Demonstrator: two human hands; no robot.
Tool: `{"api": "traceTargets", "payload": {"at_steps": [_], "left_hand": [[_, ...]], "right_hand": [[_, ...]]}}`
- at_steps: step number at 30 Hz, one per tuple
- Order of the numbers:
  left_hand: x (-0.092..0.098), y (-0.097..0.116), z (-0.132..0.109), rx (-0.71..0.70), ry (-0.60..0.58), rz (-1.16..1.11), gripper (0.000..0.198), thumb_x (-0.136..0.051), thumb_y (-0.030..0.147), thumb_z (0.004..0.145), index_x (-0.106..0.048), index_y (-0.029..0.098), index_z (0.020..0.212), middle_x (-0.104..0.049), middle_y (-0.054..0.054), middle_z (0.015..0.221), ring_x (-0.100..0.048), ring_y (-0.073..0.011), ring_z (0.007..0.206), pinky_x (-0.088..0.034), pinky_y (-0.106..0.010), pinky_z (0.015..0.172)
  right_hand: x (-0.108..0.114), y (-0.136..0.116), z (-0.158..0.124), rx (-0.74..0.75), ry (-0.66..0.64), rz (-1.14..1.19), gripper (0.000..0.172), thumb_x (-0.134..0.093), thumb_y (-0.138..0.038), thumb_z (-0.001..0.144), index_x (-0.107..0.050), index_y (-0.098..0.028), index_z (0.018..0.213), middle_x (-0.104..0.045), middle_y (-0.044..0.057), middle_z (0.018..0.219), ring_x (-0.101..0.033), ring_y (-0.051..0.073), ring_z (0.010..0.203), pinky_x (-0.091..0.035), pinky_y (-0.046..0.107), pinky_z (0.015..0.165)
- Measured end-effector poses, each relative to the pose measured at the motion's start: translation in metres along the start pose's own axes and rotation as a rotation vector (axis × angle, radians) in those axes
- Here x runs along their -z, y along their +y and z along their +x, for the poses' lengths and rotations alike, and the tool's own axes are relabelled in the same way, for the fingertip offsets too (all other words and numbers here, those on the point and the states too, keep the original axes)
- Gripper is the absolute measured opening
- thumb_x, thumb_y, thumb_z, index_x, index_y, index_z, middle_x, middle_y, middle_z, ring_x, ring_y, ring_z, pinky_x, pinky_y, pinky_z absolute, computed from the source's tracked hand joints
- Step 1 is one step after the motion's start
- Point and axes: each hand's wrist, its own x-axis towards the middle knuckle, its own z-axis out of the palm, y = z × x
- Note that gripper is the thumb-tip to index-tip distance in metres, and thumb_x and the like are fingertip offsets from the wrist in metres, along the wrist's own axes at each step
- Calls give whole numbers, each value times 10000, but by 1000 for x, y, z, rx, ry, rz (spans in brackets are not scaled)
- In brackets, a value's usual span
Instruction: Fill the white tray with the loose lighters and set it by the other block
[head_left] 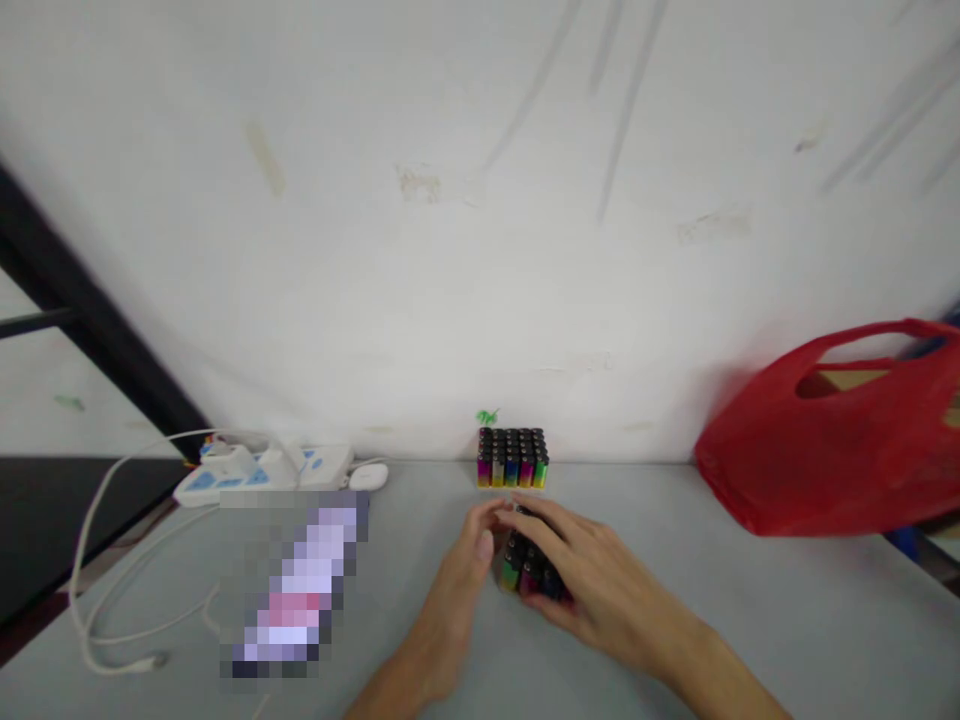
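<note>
A block of upright lighter-like sticks (pixel 511 572), with black tops and multicoloured bodies, stands on the grey table, partly hidden by my hands. Wrapped over its right side and top is my right hand (pixel 581 560), its fingers reaching toward the far end. My left hand (pixel 469 560) is at the block's far left corner, fingers curved and thumb apart. Its fingertips meet those of the right hand; whether they touch a lighter cannot be made out. Behind them, against the wall, a second block of similar lighters (pixel 513 472) stands in neat rows.
On the left lie a white power strip (pixel 326 468) with plugs, a small white case (pixel 368 477), white cables (pixel 94 560) and a pixelated, phone-like object (pixel 304 580). A red bag (pixel 810 450) stands at the right. The white wall (pixel 480 300) bounds the table (pixel 405 520) behind.
</note>
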Motion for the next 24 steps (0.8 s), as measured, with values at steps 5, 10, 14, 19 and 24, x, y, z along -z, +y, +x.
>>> {"api": "traceTargets", "payload": {"at_steps": [5, 10, 14, 19, 24], "left_hand": [[8, 17, -4, 66, -290, 108, 1064, -896, 509, 883, -321, 230, 1733, -282, -126, 1835, -162, -396, 1723, -137, -594, 1414], [9, 17, 2, -25, -285, 283, 1212, -1049, 267, 654, -419, 242, 1689, -457, -144, 1743, -346, -442, 1647, -253, -594, 1384], [9, 12, 8, -51, -237, 370, 955, -963, 180, 728, -549, 250, 1586, -628, -113, 1607, -582, -386, 1478, -419, -519, 1302], [10, 6, 8, -56, -199, 458, 831, -958, 270, 772, -613, 265, 1528, -700, -109, 1522, -648, -381, 1399, -496, -492, 1235], [15, -1, 7, 1, -196, 500, 1017, -992, 233, 694, -547, 327, 1603, -652, -102, 1589, -602, -402, 1458, -452, -546, 1274]], "right_hand": [[5, 4, -2, 88, -50, 59, 852, -832, -189, 915, -457, -285, 1675, -482, 101, 1746, -506, 280, 1569, -440, 441, 1292], [11, 9, -7, 107, -52, 108, 923, -872, -363, 918, -399, -291, 1708, -492, 118, 1737, -494, 312, 1572, -373, 501, 1327], [11, 10, -19, 55, 62, 210, 812, -730, -433, 1025, -340, -310, 1727, -441, 117, 1757, -434, 320, 1602, -368, 526, 1327], [5, 7, -40, -120, 137, 324, 956, -796, -403, 959, -270, -346, 1755, -361, 127, 1780, -383, 383, 1622, -355, 606, 1326], [-10, 16, -59, -266, 172, 468, 1127, -880, -379, 876, -197, -334, 1771, -358, 171, 1762, -419, 403, 1596, -352, 649, 1307]]}}
